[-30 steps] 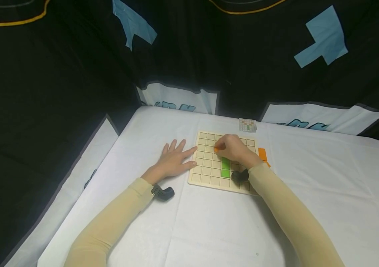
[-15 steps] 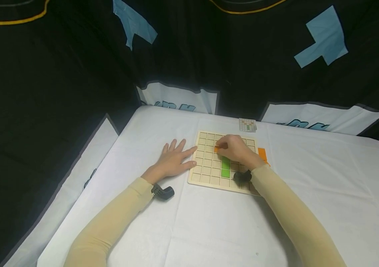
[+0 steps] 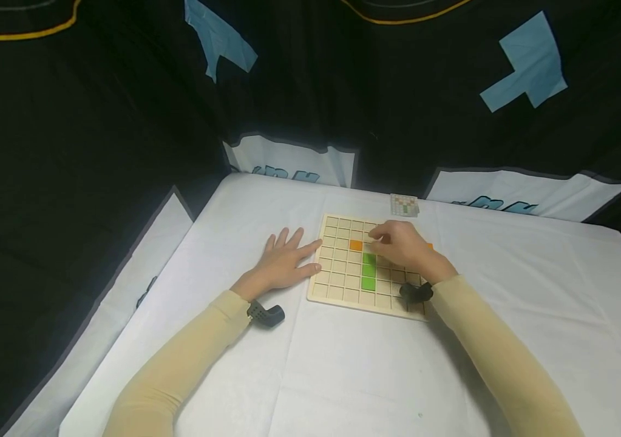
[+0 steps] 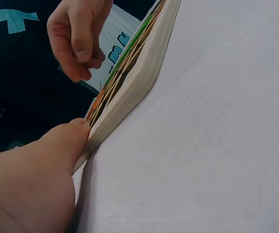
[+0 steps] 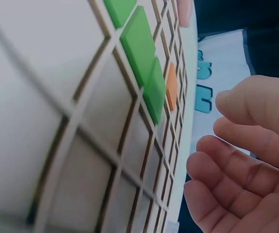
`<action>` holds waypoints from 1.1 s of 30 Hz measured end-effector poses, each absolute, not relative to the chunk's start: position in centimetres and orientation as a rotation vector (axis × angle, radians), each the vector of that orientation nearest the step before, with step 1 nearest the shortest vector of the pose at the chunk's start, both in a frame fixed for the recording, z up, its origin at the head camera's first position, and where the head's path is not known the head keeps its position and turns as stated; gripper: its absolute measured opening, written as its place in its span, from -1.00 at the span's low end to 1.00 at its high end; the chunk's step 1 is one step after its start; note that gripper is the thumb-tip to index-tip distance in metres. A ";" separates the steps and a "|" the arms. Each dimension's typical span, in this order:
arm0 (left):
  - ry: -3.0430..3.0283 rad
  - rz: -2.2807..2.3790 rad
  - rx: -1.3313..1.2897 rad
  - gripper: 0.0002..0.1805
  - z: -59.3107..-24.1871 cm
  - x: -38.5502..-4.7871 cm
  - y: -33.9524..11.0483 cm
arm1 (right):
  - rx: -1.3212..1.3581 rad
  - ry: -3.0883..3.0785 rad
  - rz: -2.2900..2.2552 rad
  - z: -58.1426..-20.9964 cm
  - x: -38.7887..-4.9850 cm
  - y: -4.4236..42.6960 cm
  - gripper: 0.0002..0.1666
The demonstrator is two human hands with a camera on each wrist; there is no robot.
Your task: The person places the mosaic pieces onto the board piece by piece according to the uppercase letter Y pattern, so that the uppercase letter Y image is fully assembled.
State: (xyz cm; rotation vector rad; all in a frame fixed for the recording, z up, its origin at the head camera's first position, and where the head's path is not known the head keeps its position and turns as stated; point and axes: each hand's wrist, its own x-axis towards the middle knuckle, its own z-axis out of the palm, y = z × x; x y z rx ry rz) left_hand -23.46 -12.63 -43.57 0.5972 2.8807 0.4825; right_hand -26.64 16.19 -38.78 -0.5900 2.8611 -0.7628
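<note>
A pale wooden grid board (image 3: 337,280) lies on the white table, seen close up in both wrist views. Green tiles (image 3: 368,264) fill a short column of its cells, and one orange tile (image 3: 356,245) sits in a cell up and to the left of them. My left hand (image 3: 283,265) lies flat with fingers spread, thumb and forefinger touching the board's left edge. Above the board, right of the orange tile, hovers my right hand (image 3: 402,246). Its fingers (image 5: 217,170) are loosely bent, and nothing is between them and the thumb.
Past my right hand a bit of orange (image 3: 430,246) shows at the board's right side, mostly hidden by the hand. A small card with a printed grid (image 3: 405,205) lies behind the board. Black curtains (image 3: 310,79) with blue tape rise behind the white table (image 3: 343,376).
My right hand has let go of the orange tile, which stays in its cell, and has moved to the right over the board. My left hand has stayed in place.
</note>
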 end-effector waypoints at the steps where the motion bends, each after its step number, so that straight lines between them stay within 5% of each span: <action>1: 2.881 0.483 0.599 -0.26 -43.6 -23.5 -12.6 | -0.578 2.865 -0.765 -38.8 -26.5 16.5 -0.54; 33: 2.892 0.483 0.605 -0.25 -44.0 -23.8 -12.7 | -0.364 3.002 -0.829 -39.8 -22.4 25.6 -0.58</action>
